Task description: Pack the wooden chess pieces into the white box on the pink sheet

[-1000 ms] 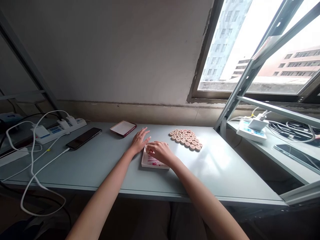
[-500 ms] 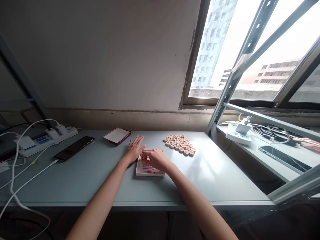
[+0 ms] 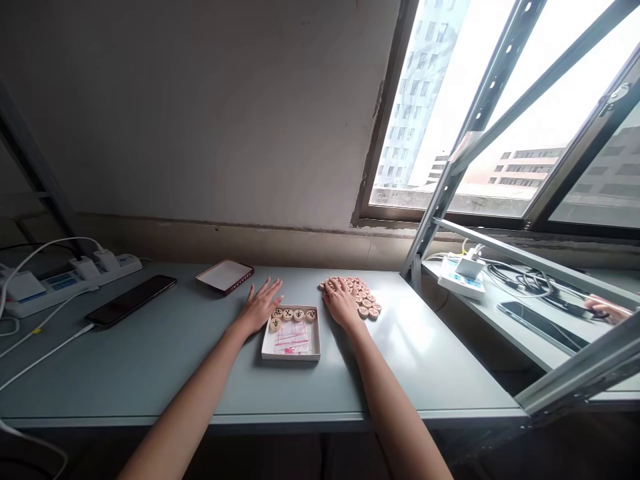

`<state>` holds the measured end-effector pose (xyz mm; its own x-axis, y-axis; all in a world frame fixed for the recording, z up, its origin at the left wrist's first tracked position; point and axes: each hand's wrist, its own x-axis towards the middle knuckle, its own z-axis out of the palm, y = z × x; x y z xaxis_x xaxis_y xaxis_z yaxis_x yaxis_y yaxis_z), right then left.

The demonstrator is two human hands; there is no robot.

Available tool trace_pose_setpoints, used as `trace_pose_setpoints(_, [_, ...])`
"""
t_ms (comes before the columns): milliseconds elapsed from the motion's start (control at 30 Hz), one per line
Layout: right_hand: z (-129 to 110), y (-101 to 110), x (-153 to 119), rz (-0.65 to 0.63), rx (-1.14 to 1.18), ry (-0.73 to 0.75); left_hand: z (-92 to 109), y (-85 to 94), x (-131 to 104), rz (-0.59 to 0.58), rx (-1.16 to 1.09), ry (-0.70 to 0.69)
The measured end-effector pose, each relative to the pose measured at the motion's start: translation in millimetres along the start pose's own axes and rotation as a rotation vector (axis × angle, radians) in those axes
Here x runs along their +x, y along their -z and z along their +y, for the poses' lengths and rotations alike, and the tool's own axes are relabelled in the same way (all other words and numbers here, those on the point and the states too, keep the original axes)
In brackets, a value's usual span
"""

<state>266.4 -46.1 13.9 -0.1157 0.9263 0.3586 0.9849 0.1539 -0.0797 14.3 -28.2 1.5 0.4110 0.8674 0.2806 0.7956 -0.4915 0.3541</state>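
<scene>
A shallow white box (image 3: 291, 357) sits on the desk in front of me. Along its far side lie several round wooden Chinese chess pieces (image 3: 299, 315), one more tucked below at the left, and a clear plastic bag with red print (image 3: 293, 339) covers part of the bottom. My left hand (image 3: 259, 307) rests with spread fingers at the box's far left corner. Over the left part of a cluster of more chess pieces (image 3: 369, 303) on the desk, my right hand (image 3: 341, 303) lies with fingers stretched out, hiding some of them.
The box lid (image 3: 225, 275) lies inside-up at the back left. Further left are a phone (image 3: 133, 300) on a cable and a power strip (image 3: 65, 287). A metal shelf post (image 3: 435, 200) stands at the right; beyond it another person's hand (image 3: 605, 307) shows near cables.
My right hand has left the box and moved right onto the loose chess pieces. The row of pieces inside the box is now uncovered. My left hand stays by the box.
</scene>
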Motion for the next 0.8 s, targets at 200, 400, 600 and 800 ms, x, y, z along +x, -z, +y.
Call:
trace_pose_setpoints(200, [-3.8, 2.4, 0.4, 0.067, 0.013, 0.036, -7.2, -2.0, 0.5, 0.015, -0.080, -0.016])
trace_pose_setpoints(400, [-8.8, 5.7, 1.0, 0.010, 0.058, 0.006, -7.9, -2.7, -3.4, -0.048, -0.098, -0.010])
trace_pose_setpoints(600, [-12.0, 6.7, 1.5, 0.000, 0.103, 0.062, -7.0, -0.8, -3.3, -0.050, -0.099, -0.001])
trace_pose_setpoints(800, [-11.5, 6.5, 1.8, -0.022, 0.130, 0.068, -3.5, 1.2, -4.1, -0.034, -0.094, 0.022])
